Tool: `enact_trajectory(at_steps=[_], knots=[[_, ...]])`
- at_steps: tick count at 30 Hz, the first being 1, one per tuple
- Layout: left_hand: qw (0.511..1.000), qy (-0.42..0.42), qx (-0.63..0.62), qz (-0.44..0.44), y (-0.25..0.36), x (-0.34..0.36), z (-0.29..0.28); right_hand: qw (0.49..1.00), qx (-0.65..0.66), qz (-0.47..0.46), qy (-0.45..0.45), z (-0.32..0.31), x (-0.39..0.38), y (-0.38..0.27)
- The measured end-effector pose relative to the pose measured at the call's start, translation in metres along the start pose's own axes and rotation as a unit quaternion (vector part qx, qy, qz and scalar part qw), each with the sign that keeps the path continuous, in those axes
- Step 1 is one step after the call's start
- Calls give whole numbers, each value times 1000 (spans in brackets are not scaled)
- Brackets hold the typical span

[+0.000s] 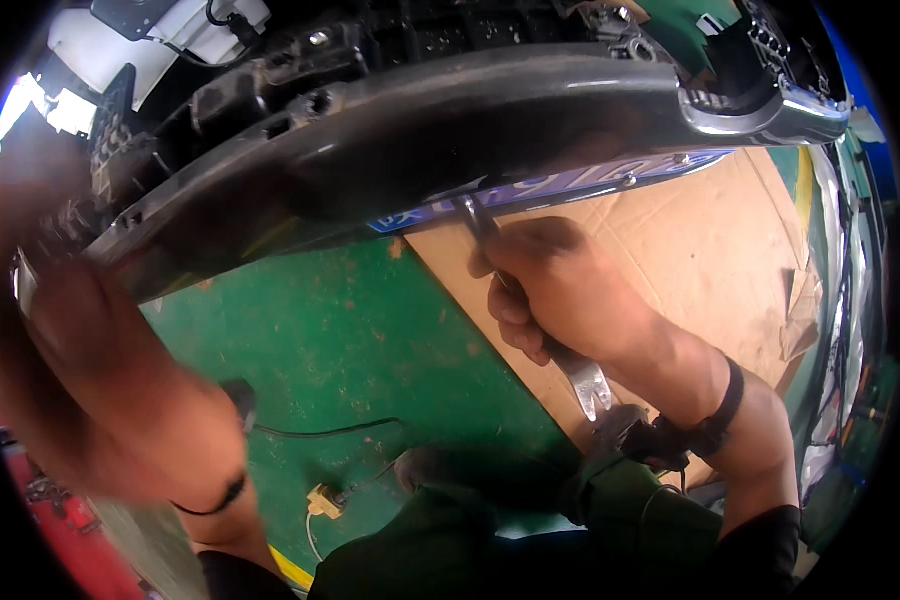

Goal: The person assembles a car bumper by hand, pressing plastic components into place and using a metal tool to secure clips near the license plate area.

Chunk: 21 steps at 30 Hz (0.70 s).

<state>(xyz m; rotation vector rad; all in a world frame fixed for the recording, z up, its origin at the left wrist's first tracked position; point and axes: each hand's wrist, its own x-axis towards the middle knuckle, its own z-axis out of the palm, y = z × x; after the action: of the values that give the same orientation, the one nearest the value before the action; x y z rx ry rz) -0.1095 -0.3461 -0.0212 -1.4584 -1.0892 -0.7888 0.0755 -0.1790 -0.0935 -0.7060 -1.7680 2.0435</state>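
A dark grey car bumper spans the view from left to upper right, its black inner structure showing above. My right hand is wrapped around a metal hand tool. The tool's forked end points down toward me. Its other end reaches up to the bumper's lower edge, in front of a blue licence plate partly hidden by the bumper. Smeared by motion, my left hand is at the bumper's left end. Its fingers stretch up there, too blurred to show whether they grip anything.
A flattened cardboard sheet lies on the green floor under the bumper's right half. Below my hands, a thin dark cable and a yellowish plug lie near my feet. Plastic sheeting hangs along the right side.
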Motion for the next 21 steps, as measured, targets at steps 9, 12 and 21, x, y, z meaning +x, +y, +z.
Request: enact_trajectory(at_steps=[9,12,21], knots=[[860,-439,64,-252,-29,94,-3,999,-25,38,29,24,-8,-39],[859,-421,21,-291,-40,108,1,994,43,97,35,25,3,-59],[867,-402,-14,-293,-55,95,19,998,25,40,45,34,34,-43]])
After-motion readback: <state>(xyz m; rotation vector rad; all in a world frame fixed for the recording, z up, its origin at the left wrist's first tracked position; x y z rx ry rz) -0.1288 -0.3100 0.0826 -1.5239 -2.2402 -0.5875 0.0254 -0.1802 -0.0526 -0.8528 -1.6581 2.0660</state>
